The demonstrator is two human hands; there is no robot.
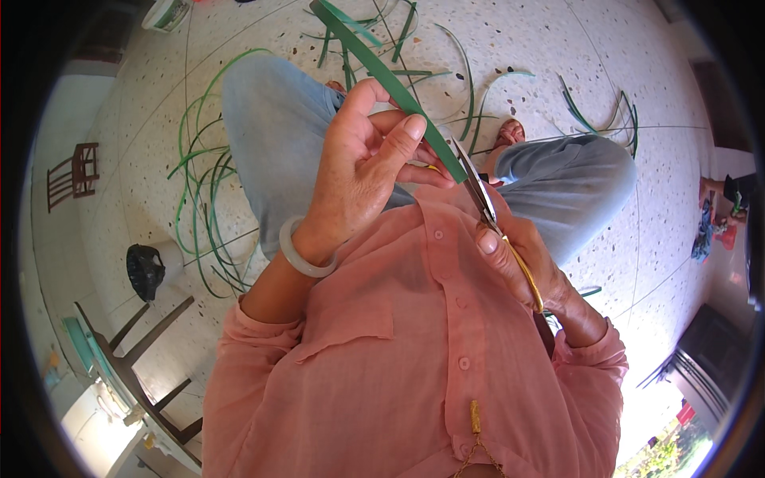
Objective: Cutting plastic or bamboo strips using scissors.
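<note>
The left hand [362, 155] closes its grip on a green strip [382, 73], thumb in front and fingers behind, pinching it near the lower end. From that grip the strip slants away to the upper left, while its cut end hangs on the right hand's side. The right hand [522, 255] wraps its grip around the yellow handles of the scissors [483, 199]; the blades point up beside the strip's end, though whether they touch it cannot be told.

The left forearm rises from the lower left, a bracelet [308, 248] at its wrist, thumb side up. The right forearm comes from the lower right, its hand angled inward.

The shirt [374, 350] lies close below both grips, one knee left of the left grip, the other right of the right. Beyond the grips, the floor [542, 80] spreads out with loose strips [468, 76]; a coil [209, 223] lies left of the left knee.
</note>
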